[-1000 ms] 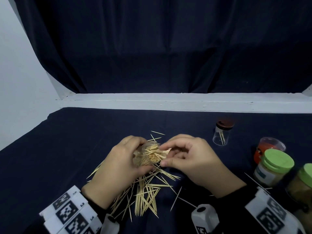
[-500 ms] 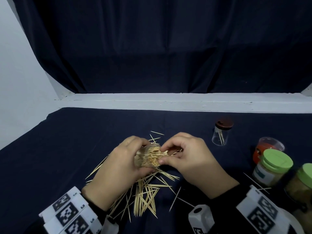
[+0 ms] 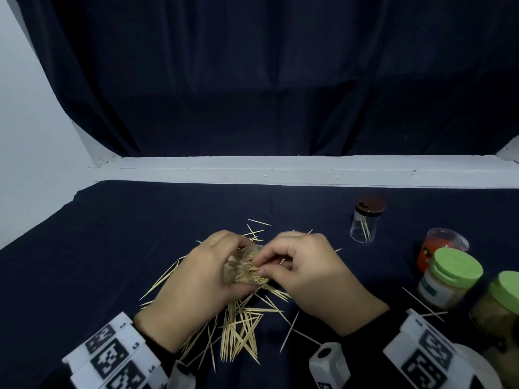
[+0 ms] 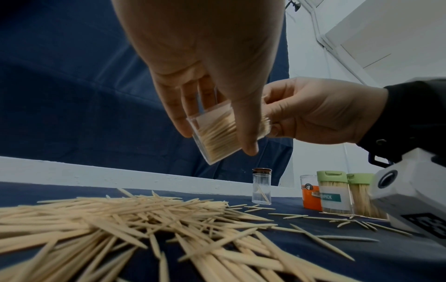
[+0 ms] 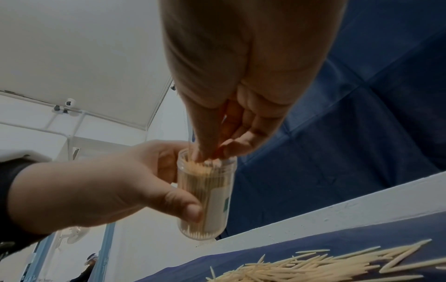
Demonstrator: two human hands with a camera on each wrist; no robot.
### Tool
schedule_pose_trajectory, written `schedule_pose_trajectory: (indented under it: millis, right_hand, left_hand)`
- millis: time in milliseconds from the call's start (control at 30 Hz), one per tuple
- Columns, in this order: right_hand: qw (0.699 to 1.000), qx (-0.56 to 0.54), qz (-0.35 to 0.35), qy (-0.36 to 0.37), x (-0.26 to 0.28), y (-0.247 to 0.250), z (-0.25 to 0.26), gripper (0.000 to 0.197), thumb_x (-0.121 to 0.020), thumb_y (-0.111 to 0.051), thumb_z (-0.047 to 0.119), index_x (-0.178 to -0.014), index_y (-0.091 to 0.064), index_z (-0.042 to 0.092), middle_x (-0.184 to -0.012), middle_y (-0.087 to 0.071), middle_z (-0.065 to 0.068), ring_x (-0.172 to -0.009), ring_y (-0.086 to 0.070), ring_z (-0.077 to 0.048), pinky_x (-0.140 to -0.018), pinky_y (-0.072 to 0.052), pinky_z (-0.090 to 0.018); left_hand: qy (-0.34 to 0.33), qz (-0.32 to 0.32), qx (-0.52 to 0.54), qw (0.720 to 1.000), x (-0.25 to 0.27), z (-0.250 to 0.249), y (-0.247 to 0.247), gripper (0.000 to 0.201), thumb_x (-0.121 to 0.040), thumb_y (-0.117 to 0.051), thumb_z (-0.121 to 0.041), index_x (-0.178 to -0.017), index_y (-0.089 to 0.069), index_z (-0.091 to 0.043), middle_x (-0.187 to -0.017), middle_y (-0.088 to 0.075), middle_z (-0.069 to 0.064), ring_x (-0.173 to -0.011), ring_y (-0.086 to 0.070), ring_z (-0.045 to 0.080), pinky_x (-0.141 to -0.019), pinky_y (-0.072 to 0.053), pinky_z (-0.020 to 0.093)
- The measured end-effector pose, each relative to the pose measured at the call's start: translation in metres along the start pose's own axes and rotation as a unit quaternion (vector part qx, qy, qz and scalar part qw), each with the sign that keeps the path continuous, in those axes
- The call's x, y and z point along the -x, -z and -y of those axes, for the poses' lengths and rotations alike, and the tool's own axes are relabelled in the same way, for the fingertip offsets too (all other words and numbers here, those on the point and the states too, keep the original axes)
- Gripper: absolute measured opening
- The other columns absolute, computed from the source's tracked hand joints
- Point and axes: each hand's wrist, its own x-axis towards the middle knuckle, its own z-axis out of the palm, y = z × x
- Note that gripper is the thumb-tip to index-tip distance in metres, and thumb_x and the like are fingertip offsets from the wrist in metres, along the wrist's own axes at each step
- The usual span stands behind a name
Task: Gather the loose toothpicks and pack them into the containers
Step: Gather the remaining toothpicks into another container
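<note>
My left hand [image 3: 196, 282] grips a clear toothpick container [image 3: 243, 269], tilted with its open mouth toward my right hand [image 3: 311, 270]. In the right wrist view the container [image 5: 207, 200] is packed with toothpicks, and the right hand's bunched thumb and fingertips [image 5: 210, 152] pinch the toothpick ends at the mouth. The left wrist view shows the same container [image 4: 217, 137] held above the table. A pile of loose toothpicks [image 3: 241, 327] lies on the dark cloth under and in front of both hands, and it fills the foreground in the left wrist view [image 4: 144, 219].
A small clear jar with a brown lid [image 3: 365, 223] stands at the back right, holding a few toothpicks. An orange container [image 3: 441, 245] and two green-lidded jars [image 3: 449, 276] [image 3: 502, 301] stand at the right. Stray toothpicks [image 3: 421, 303] lie near them. A white ledge [image 3: 280, 169] borders the table's back.
My right hand has moved left onto the container's mouth. The toothpicks that stuck out now sit deeper inside. The left hand keeps its hold.
</note>
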Motion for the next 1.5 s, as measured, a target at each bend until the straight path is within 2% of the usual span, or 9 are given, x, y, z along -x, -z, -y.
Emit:
schedule_pose_trajectory:
  millis: [200,433,633,800,1000,1133,1233,1367,1500]
  right_hand:
    - [1.000,-0.019,-0.022,0.007,0.0002,-0.0012,-0.0001,0.012,-0.069,-0.080,0.005,-0.071,-0.073,0.013,-0.072,-0.056,0.009,-0.064,-0.054,-0.004,-0.060,-0.042,-0.013]
    - [0.999,-0.018,-0.027,-0.004,-0.0002,-0.0020,0.0004,0.015,-0.070,-0.082,0.015,-0.083,-0.075,0.015,-0.076,-0.055,0.010,-0.067,-0.053,-0.003,-0.062,-0.041,-0.012]
    - [1.000,-0.010,-0.016,0.018,-0.0003,-0.0015,-0.0007,0.015,-0.069,-0.082,0.011,-0.082,-0.077,0.016,-0.080,-0.060,0.009,-0.073,-0.055,-0.011,-0.063,-0.041,-0.012]
    - [0.997,-0.020,-0.057,0.043,0.0007,0.0002,-0.0023,0.008,-0.076,-0.076,0.009,-0.080,-0.077,0.016,-0.077,-0.064,0.012,-0.077,-0.059,-0.002,-0.067,-0.041,-0.009]
    - [0.996,0.019,-0.070,0.045,0.0001,-0.0020,-0.0032,0.005,-0.073,-0.079,0.017,-0.075,-0.076,0.019,-0.070,-0.057,0.017,-0.068,-0.053,0.003,-0.062,-0.037,-0.010]
    - [0.993,0.042,-0.087,0.061,0.0009,-0.0030,-0.0041,0.021,-0.076,-0.072,0.033,-0.092,-0.077,0.020,-0.071,-0.057,0.020,-0.068,-0.053,0.004,-0.064,-0.037,-0.009]
    - [0.994,0.043,-0.062,0.077,0.0009,-0.0050,-0.0019,0.029,-0.076,-0.065,0.035,-0.100,-0.075,0.022,-0.076,-0.060,0.014,-0.074,-0.056,-0.002,-0.067,-0.044,-0.019]
    - [0.993,0.068,-0.008,0.096,0.0016,-0.0085,-0.0005,0.024,-0.079,-0.061,0.035,-0.095,-0.076,0.024,-0.077,-0.049,0.023,-0.076,-0.048,0.006,-0.070,-0.031,-0.011]
    - [0.987,0.087,-0.053,0.122,0.0023,-0.0088,0.0006,0.010,-0.077,-0.066,0.027,-0.082,-0.074,0.023,-0.078,-0.055,0.018,-0.077,-0.052,-0.001,-0.074,-0.043,-0.028]
  left_hand:
    - [-0.022,0.006,0.011,1.000,0.0005,-0.0003,-0.0013,0.049,-0.060,-0.087,-0.032,-0.101,-0.061,-0.029,-0.099,-0.057,-0.019,-0.097,-0.053,0.000,-0.080,-0.044,0.019]
    - [-0.013,-0.031,0.015,0.999,0.0012,0.0002,-0.0010,0.049,-0.061,-0.064,-0.060,-0.103,-0.058,-0.035,-0.100,-0.057,-0.020,-0.099,-0.053,-0.002,-0.078,-0.045,0.016]
    - [-0.017,-0.059,0.014,0.998,0.0015,-0.0014,0.0026,0.045,-0.065,-0.082,-0.034,-0.102,-0.057,-0.035,-0.101,-0.055,-0.019,-0.099,-0.053,-0.003,-0.079,-0.043,0.013]
    - [-0.018,-0.089,0.000,0.996,0.0010,0.0004,0.0026,0.050,-0.062,-0.087,-0.019,-0.103,-0.061,-0.026,-0.102,-0.056,-0.018,-0.100,-0.051,-0.005,-0.082,-0.038,0.006]
    - [-0.038,-0.089,0.001,0.995,0.0011,-0.0020,0.0015,0.054,-0.062,-0.086,-0.015,-0.105,-0.058,-0.030,-0.104,-0.055,-0.019,-0.103,-0.048,-0.009,-0.084,-0.035,0.003]
    - [-0.035,-0.097,-0.015,0.995,0.0002,0.0001,0.0007,0.053,-0.062,-0.085,-0.010,-0.106,-0.060,-0.025,-0.105,-0.055,-0.017,-0.103,-0.047,-0.008,-0.086,-0.035,0.003]
    - [-0.044,-0.100,-0.011,0.994,-0.0002,-0.0006,0.0000,0.058,-0.062,-0.084,-0.007,-0.106,-0.055,-0.030,-0.105,-0.055,-0.016,-0.104,-0.047,-0.009,-0.085,-0.035,0.002]
    - [-0.050,-0.102,-0.001,0.993,-0.0002,-0.0016,-0.0004,0.059,-0.063,-0.085,-0.011,-0.106,-0.052,-0.035,-0.104,-0.053,-0.020,-0.104,-0.047,-0.010,-0.086,-0.034,0.002]
    - [-0.043,-0.114,0.003,0.993,0.0005,0.0005,0.0009,0.058,-0.060,-0.086,-0.010,-0.104,-0.055,-0.032,-0.104,-0.054,-0.018,-0.103,-0.047,-0.011,-0.085,-0.033,0.000]
